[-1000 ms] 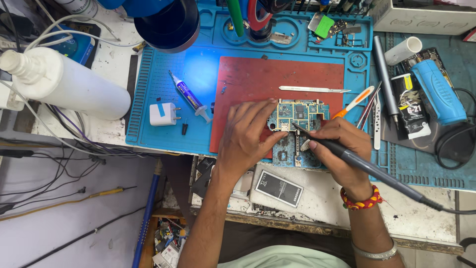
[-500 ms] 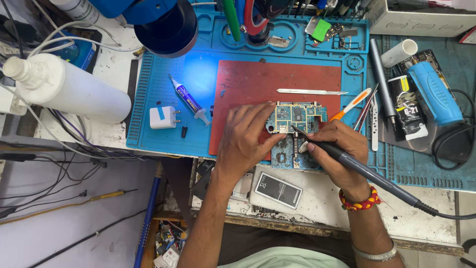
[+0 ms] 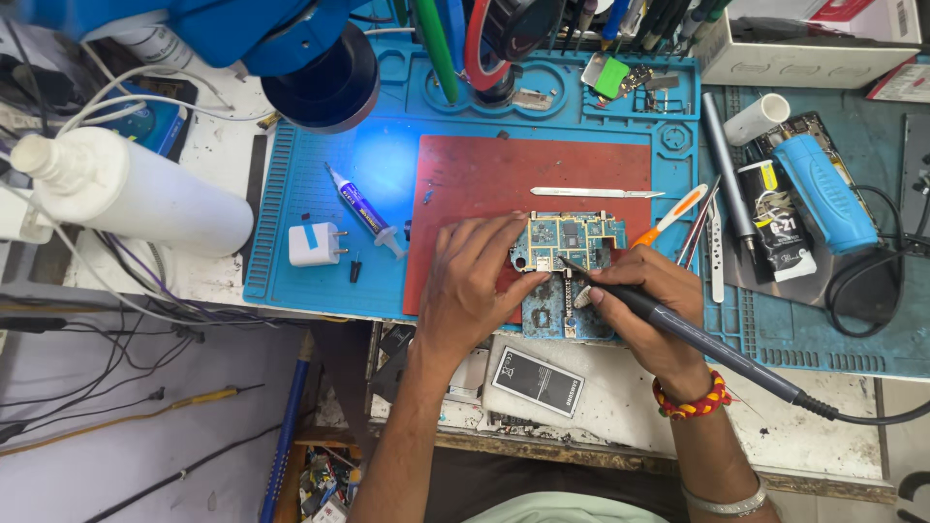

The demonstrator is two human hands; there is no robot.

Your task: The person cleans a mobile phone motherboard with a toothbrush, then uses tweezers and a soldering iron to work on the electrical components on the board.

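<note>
Soldering iron tip on circuit board, board pinned by other hand.

Right hand [image 3: 651, 308] gripped the soldering iron [image 3: 678, 329] pen-style, tip down on the circuit board [image 3: 565, 254]; versus a second before, the tip had crept slightly toward the board's middle, which suggests work on one joint continuing. Left hand [image 3: 477, 291] pressed flat on the board's left edge, grasping nothing. Board lay on the red pad [image 3: 504, 184] near the front edge of the blue mat [image 3: 300, 223]; tweezers [image 3: 596, 193] behind it, white charger plug [image 3: 312, 245] at the mat's left.
</note>
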